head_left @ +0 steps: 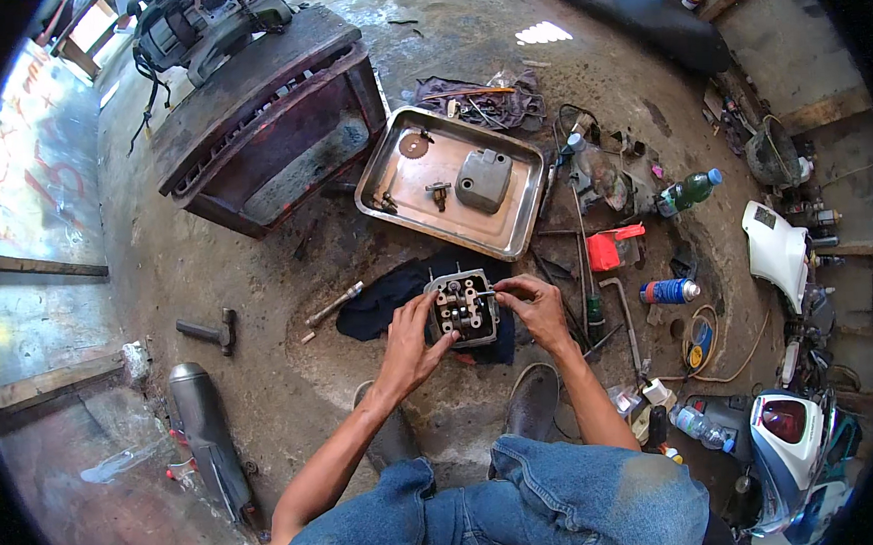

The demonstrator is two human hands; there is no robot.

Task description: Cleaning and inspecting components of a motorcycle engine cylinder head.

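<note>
A grey metal engine cylinder head [460,311] rests on a dark cloth [383,306] on the ground before my feet, its valve gear facing up. My left hand [412,334] grips its left side, with fingers at the upper left edge and thumb at the lower edge. At the upper right edge, my right hand [537,306] has thumb and fingers pinched on a small thin metal piece [485,293] that reaches over the head. What kind of piece it is cannot be made out. Beyond the cloth, a metal tray [372,192] bears a sprocket [413,146], a grey cover [484,180] and small parts.
A hammer [210,331] and an exhaust muffler [206,431] lie at left, a socket tool [335,312] nearer. A wooden stand [267,123] carries an engine [207,32]. At right are a red box [610,249], a blue spray can [669,291], a green bottle [690,193] and motorcycle parts.
</note>
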